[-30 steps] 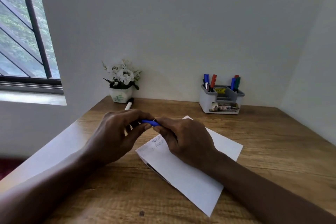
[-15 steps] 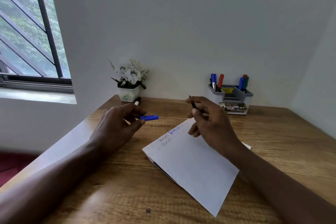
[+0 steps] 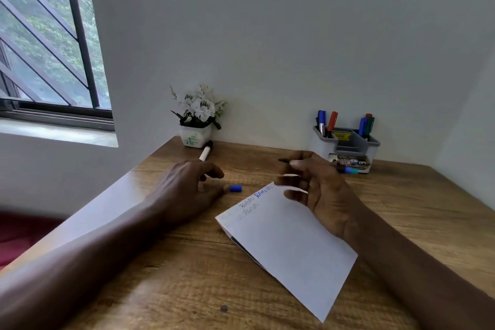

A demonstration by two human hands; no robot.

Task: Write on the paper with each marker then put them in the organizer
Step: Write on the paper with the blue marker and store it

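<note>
Two hands mid-step: the right hand [image 3: 321,193] curls round the uncapped marker [image 3: 285,160] above the far corner of the paper [image 3: 289,244], the left hand [image 3: 187,190] sits low on the table [image 3: 187,276], blue cap [image 3: 235,188] at its fingertips (pinched or released, I cannot tell), so next the tip must drop onto paper.

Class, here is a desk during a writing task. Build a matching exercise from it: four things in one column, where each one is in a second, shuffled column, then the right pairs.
Things
1. blue cap
2. white marker
3. uncapped marker
4. organizer

Places
A. standing at the back of the table, coloured markers in it
B. lying beside the flower pot
C. at the fingers of the left hand
D. held in the right hand

Pairs: 1-C, 2-B, 3-D, 4-A
</note>
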